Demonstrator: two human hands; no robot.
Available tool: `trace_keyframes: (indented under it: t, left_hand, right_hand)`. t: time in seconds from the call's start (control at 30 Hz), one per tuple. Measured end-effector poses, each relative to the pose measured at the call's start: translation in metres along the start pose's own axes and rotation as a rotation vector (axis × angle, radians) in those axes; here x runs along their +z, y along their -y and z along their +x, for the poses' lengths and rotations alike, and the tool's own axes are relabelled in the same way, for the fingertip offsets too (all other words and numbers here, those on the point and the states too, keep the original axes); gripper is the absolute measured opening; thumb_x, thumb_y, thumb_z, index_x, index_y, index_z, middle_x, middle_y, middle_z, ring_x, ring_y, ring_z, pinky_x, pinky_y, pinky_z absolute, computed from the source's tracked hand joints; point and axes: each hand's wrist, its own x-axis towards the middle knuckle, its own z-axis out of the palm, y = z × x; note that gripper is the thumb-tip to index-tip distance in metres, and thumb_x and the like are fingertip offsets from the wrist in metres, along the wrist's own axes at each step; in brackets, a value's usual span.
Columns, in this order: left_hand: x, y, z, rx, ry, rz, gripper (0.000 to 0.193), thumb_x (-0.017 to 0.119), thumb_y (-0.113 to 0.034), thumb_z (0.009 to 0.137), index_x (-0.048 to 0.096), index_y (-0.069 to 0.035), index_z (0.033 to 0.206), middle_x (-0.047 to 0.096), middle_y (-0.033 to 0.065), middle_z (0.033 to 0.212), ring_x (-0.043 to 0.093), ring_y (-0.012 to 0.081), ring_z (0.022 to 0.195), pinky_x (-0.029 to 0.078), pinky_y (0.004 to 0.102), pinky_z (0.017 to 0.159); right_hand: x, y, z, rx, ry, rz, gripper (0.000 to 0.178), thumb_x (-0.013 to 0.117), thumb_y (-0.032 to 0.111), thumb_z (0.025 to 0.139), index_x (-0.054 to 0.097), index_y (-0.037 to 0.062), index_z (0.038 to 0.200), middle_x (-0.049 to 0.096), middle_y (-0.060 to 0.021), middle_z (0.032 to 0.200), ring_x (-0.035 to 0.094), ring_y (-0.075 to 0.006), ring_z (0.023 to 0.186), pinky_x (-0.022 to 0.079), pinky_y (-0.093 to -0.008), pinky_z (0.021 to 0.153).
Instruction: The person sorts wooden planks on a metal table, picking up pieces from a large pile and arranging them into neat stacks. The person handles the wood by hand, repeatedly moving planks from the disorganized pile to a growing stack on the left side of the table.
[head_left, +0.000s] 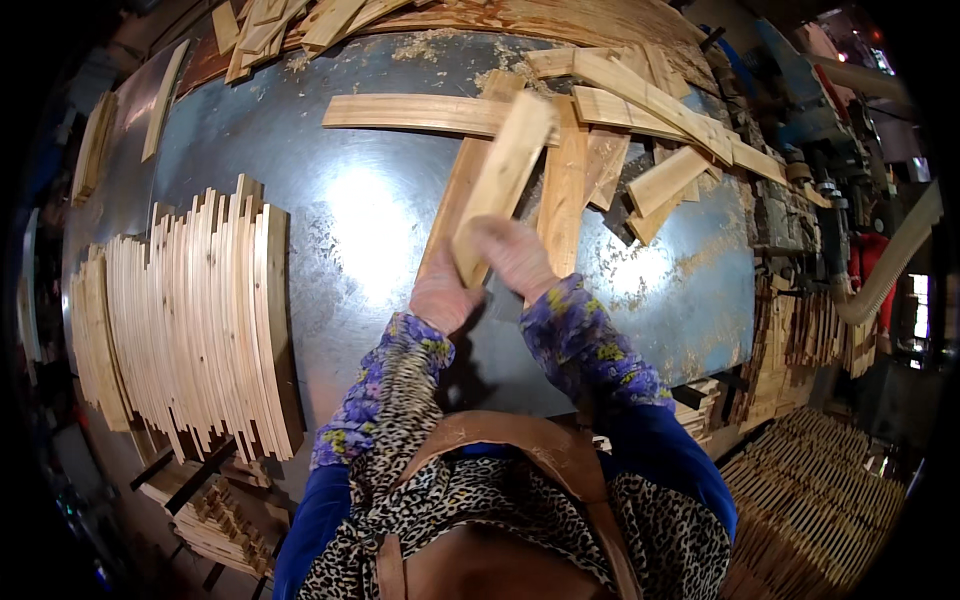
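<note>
A short wooden board (508, 175) is tilted up over the metal table, its far end smeared by motion. My left hand (443, 290) is closed around the near end of this board from the left. At the board's right edge is my right hand (512, 255), blurred, with its fingertips over the wood; how its fingers are set is unclear. Under the board lies a longer, darker plank (455, 205), partly covered. Just right of it another plank (565, 190) points toward me. A pale plank (415, 113) lies crosswise beyond my hands.
Loose boards (650, 105) are heaped at the far right of the metal table (330, 310), with sawdust around them. A row of stacked slats (205, 320) stands at left. More offcuts (290, 25) lie along the far edge. Machinery with a ribbed hose (890, 270) stands at right.
</note>
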Motion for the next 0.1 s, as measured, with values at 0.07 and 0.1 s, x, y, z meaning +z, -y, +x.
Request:
trace_keyframes:
  t: [0.07, 0.1]
  left_hand:
    - [0.004, 0.035, 0.02, -0.1, 0.092, -0.256, 0.079, 0.071, -0.031, 0.096, 0.042, -0.007, 0.166, 0.056, 0.0252, 0.161, 0.059, 0.0395, 0.144, 0.045, 0.0453, 0.123]
    - [0.005, 0.032, 0.026, -0.105, 0.084, -0.252, 0.079, 0.071, -0.031, 0.096, 0.042, -0.007, 0.166, 0.056, 0.0252, 0.161, 0.059, 0.0395, 0.144, 0.045, 0.0453, 0.123]
  right_hand:
    - [-0.008, -0.009, 0.027, -0.318, -0.04, -0.391, 0.037, 0.074, 0.027, 0.093, 0.077, 0.0065, 0.123, 0.078, -0.0226, 0.115, 0.072, -0.0395, 0.117, 0.057, -0.0493, 0.106]
    - [-0.021, -0.019, 0.075, -0.481, -0.065, -0.587, 0.039, 0.076, 0.027, 0.092, 0.077, 0.0069, 0.125, 0.078, -0.0228, 0.116, 0.073, -0.0388, 0.119, 0.057, -0.0487, 0.107]
